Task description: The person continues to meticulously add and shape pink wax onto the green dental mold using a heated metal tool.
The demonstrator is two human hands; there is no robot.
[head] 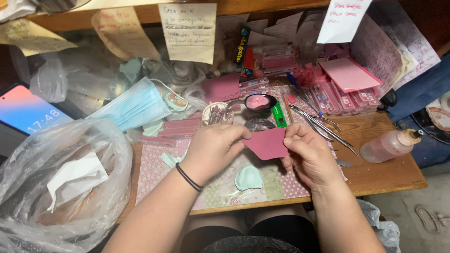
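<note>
Pinching a pink wax sheet (267,144) between them, the left hand (213,149) and right hand (307,152) grasp its opposite edges. A pale green dental cast (249,177) lies just below on the tabletop (384,171).

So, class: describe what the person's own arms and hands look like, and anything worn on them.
Both forearms are bare, with no sleeves in view. The left hand has a thin black band, like a doubled hair tie, around its wrist. The right hand wears nothing: no ring, watch or glove shows. The fingernails look short and unpainted.
</note>
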